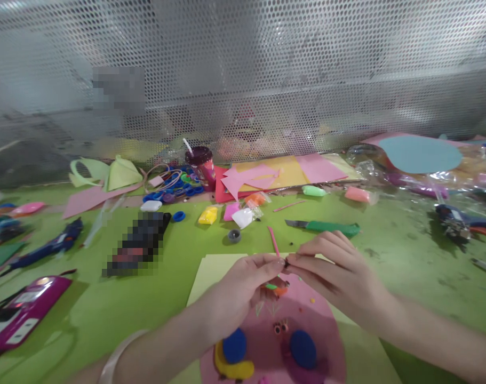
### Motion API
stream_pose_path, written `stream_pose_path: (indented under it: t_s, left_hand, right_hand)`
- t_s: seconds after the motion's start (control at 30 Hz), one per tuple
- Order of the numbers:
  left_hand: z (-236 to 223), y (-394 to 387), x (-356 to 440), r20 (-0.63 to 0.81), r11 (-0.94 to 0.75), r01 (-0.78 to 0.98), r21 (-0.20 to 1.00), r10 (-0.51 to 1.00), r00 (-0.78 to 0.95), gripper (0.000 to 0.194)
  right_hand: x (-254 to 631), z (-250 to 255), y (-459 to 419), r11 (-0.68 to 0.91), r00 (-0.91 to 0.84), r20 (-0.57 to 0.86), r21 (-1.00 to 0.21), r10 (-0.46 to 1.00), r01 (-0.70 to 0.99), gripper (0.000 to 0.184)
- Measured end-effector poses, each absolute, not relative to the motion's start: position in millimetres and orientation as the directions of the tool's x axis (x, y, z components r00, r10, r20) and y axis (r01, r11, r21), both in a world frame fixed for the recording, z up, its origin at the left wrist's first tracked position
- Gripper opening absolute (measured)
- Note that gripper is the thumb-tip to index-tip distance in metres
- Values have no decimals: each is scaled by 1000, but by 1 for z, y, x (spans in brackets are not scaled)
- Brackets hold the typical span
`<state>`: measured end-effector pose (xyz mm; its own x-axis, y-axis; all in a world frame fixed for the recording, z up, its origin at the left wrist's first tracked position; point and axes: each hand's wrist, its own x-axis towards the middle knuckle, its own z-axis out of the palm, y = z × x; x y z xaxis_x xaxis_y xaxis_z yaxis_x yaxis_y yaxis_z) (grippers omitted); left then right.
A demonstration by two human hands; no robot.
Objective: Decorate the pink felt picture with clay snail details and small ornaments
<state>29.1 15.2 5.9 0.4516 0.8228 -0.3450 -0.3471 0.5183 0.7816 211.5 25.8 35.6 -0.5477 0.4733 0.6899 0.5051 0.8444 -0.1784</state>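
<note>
My left hand (253,280) is closed, its thumb and fingers pinched above a pink paper disc (331,341). Under its fingers shows a small orange and green clay piece (278,289). A pink stick-like tool (273,241) rises just beyond these fingertips; whether they grip it I cannot tell. Fingertips to fingertips with it, my right hand (339,269) pinches a tiny dark bit (286,263). On the disc below are a yellow clay shape (237,369) with a blue round (234,345), and a purple shape (315,370) with another blue round (303,349) and two eyes.
A green craft knife (326,228) lies beyond my right hand. Several clay packets, such as a yellow one (208,215), sit near a lidded cup (201,165). To the left are a dark blurred object (141,242) and a magenta device (30,309). Perforated metal (243,64) stands behind.
</note>
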Motion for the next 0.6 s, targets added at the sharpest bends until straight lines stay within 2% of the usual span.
stream_pose_path:
  t_s: [0.33,0.6]
  left_hand:
    - [25,17,24,-196,238,-71,969,908,371,11]
    - [25,17,24,-201,224,-19,974,904,377,12]
  right_hand:
    - [213,38,18,844,-555,667,-224,497,487,9]
    - [214,35,18,841,-549,655,-280,519,463,11]
